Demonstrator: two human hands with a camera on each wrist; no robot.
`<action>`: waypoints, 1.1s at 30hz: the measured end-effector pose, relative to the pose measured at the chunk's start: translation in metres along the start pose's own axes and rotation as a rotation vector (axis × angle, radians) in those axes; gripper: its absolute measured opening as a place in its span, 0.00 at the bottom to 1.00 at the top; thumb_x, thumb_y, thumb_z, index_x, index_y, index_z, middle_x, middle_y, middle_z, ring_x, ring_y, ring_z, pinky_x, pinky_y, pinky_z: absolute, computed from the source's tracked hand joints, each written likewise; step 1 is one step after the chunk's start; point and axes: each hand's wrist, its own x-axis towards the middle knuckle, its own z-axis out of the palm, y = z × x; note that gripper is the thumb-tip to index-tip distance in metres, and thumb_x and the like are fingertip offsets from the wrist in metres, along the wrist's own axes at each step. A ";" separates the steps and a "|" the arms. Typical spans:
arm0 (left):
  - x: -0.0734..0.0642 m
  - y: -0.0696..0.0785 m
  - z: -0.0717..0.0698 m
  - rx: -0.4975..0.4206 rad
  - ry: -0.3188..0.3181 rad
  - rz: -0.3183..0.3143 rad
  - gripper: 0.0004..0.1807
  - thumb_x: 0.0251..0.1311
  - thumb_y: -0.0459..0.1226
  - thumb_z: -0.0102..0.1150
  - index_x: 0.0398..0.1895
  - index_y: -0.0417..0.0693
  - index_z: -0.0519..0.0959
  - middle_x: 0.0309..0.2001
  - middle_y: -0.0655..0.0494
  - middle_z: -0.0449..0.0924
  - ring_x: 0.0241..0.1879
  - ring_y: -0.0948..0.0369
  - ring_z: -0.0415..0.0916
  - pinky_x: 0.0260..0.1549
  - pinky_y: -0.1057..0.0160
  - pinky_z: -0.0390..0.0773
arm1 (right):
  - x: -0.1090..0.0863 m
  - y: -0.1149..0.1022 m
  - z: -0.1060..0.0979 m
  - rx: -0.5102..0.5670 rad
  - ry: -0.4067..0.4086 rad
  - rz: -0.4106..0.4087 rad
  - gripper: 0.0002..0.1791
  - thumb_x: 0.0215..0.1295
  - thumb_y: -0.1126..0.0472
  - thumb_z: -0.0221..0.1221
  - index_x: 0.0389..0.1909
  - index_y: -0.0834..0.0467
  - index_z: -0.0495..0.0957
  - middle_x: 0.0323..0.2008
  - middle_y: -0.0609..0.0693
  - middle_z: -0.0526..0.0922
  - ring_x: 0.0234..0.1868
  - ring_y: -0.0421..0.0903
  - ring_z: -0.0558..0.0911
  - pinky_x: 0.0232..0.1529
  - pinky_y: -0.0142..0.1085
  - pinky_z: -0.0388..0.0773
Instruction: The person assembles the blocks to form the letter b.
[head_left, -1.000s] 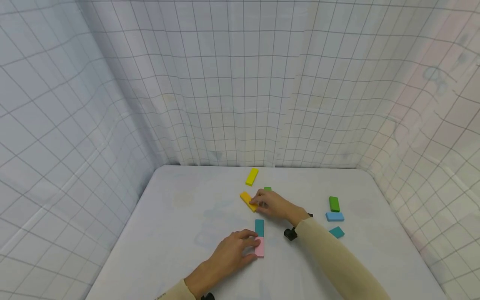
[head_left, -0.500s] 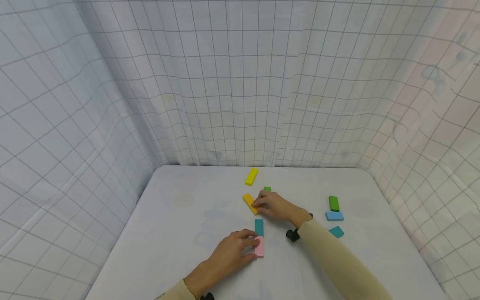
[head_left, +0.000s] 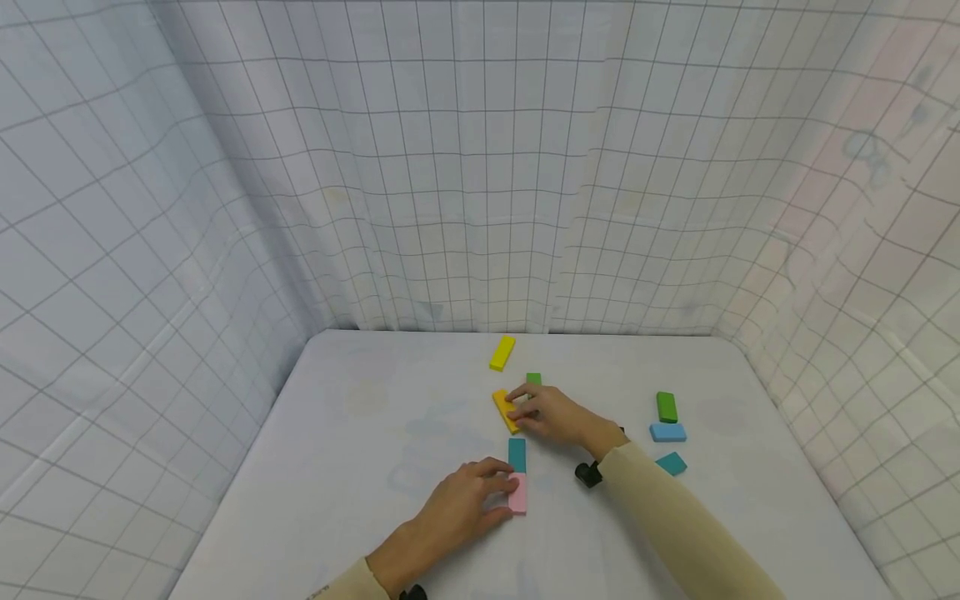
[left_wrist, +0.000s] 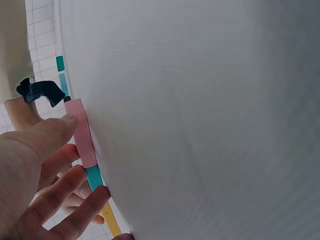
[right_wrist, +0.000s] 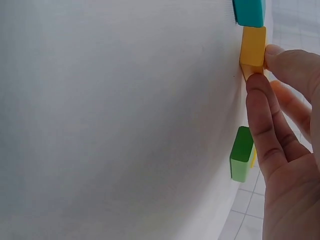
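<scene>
My left hand (head_left: pixel 468 504) is around a pink block (head_left: pixel 517 495) lying flat on the white table. Its thumb touches the pink block in the left wrist view, and its fingers lie along the side. A teal block (head_left: pixel 517 455) stands end to end with the pink one. Just beyond, my right hand (head_left: pixel 551 414) pinches an orange-yellow block (right_wrist: pixel 253 47) between thumb and fingers. That block slants a little, its near end close to the far end of the teal block (right_wrist: pixel 249 11). A green block (right_wrist: pixel 242 145) sits behind the right hand, partly hidden by it in the head view.
A bright yellow block (head_left: pixel 502 353) lies farther back. On the right are a darker green block (head_left: pixel 667 407), a light blue block (head_left: pixel 668 432) and another teal block (head_left: pixel 671 464), partly covered by the right sleeve (head_left: pixel 675 525). Gridded white curtains (head_left: pixel 480 167) surround the table.
The right hand has moved slightly right and nearer with the orange-yellow block, which has turned closer to the line of the teal and pink blocks. The left hand has stayed in place.
</scene>
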 end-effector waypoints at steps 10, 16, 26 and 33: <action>0.000 0.001 -0.002 -0.015 -0.008 -0.013 0.22 0.73 0.42 0.83 0.67 0.53 0.94 0.69 0.55 0.90 0.64 0.54 0.91 0.63 0.49 0.93 | -0.005 -0.001 -0.003 0.042 -0.006 0.075 0.11 0.83 0.58 0.72 0.60 0.53 0.95 0.83 0.56 0.80 0.79 0.57 0.85 0.76 0.52 0.87; 0.001 0.001 -0.001 -0.016 -0.016 -0.019 0.22 0.73 0.43 0.83 0.68 0.54 0.94 0.69 0.56 0.90 0.65 0.54 0.90 0.64 0.49 0.93 | -0.006 -0.001 -0.001 0.082 -0.005 0.102 0.10 0.83 0.58 0.73 0.58 0.52 0.96 0.85 0.56 0.78 0.83 0.59 0.81 0.77 0.53 0.86; 0.000 -0.001 0.002 -0.015 0.003 -0.010 0.21 0.73 0.43 0.82 0.67 0.54 0.94 0.69 0.56 0.90 0.64 0.54 0.91 0.63 0.49 0.93 | -0.005 0.000 0.001 0.112 -0.001 0.125 0.04 0.82 0.58 0.74 0.51 0.48 0.95 0.84 0.54 0.80 0.79 0.55 0.85 0.72 0.46 0.89; 0.000 0.000 0.002 -0.017 0.006 -0.006 0.21 0.74 0.43 0.82 0.67 0.53 0.94 0.68 0.55 0.90 0.63 0.53 0.91 0.64 0.49 0.93 | -0.006 0.001 0.001 0.133 0.012 0.108 0.02 0.81 0.57 0.75 0.48 0.50 0.93 0.83 0.56 0.80 0.62 0.46 0.91 0.63 0.36 0.90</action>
